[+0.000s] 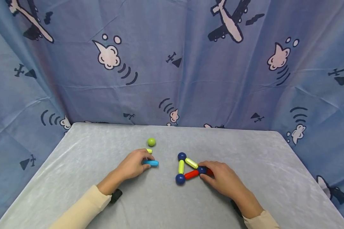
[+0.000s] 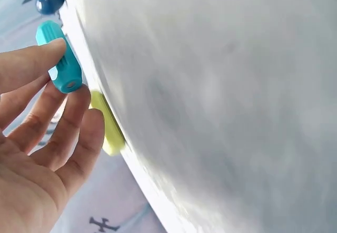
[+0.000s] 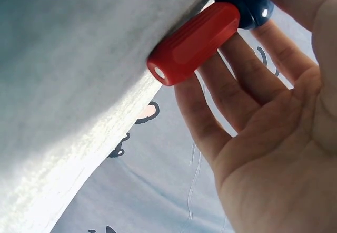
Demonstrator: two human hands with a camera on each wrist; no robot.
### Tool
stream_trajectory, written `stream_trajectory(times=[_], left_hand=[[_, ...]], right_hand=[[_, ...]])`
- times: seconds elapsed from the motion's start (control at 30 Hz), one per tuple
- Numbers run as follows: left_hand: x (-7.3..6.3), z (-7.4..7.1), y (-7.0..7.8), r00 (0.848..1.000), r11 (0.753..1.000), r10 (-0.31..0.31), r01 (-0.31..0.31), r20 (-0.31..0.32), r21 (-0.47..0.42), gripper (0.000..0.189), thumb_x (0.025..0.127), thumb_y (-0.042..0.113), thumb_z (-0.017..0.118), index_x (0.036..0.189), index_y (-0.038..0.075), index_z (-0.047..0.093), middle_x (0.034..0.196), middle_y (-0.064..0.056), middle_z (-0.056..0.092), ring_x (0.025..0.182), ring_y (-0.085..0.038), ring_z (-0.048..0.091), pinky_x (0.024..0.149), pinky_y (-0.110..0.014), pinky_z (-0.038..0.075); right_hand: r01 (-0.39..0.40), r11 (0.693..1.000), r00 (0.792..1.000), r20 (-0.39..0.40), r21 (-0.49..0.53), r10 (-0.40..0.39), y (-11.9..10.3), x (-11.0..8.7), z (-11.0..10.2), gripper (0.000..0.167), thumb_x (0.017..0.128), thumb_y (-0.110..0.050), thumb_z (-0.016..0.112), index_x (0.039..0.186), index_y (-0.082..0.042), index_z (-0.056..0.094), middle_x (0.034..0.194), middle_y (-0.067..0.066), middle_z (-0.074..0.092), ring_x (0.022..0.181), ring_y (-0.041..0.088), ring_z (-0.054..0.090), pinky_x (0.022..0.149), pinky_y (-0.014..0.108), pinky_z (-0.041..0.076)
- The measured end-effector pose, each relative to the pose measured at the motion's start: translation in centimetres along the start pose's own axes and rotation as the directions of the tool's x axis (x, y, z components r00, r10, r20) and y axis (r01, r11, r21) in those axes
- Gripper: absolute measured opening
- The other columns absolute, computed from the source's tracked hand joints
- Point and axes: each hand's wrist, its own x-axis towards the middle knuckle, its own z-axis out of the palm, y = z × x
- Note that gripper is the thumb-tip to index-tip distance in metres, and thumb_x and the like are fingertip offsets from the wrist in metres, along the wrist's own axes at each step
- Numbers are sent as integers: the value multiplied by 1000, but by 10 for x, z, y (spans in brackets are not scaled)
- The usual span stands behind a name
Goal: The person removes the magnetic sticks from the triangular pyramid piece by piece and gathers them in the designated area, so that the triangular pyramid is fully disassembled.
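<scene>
Pale tabletop (image 1: 149, 206) spreads wide, far edge by a curtain (image 1: 212, 82). Your left hand (image 1: 134, 163) pinches a blue stick (image 1: 152, 163); your right hand (image 1: 225, 179) grips a navy ball (image 1: 202, 170).

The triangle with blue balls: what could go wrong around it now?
The right hand holds a dark blue corner ball, so a tug might pull the triangle apart. The lone green ball could roll away if bumped. The left hand, pinching a light blue stick, might nudge the nearby yellow stick.
</scene>
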Motion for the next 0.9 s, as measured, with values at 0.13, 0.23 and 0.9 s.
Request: stream_trajectory(times=[0.13, 0.23, 0.9], left_hand=[[2, -5, -8, 999, 999, -35, 35, -8, -1, 24, 83, 7, 79, 106, 12, 77, 98, 1, 69, 84, -13, 60, 74, -28, 49], [2, -9, -13, 997, 998, -69, 69, -19, -14, 26, 83, 8, 79, 109, 13, 77, 100, 0, 68, 85, -14, 59, 74, -29, 48], [-1, -21, -37, 994, 994, -111, 112, -17, 10, 26, 76, 1, 83, 100, 6, 77, 88, -2, 67, 79, -12, 59, 71, -29, 50]], right_hand=[[-5, 1000, 1000, -5, -6, 5, 1, 0, -1, 36, 86, -33, 78, 120, -25, 69, 117, -4, 72, 104, 19, 68, 94, 46, 54], [3, 1000, 1000, -7, -10, -3, 2, 0, -1, 36, 87, -34, 77, 121, -24, 69, 117, -3, 72, 106, 20, 68, 94, 47, 54], [-8, 1000, 1000, 20, 3, 8, -1, 0, -1, 37, 87, -34, 76, 122, -25, 68, 118, -2, 72, 105, 20, 68, 94, 46, 53]])
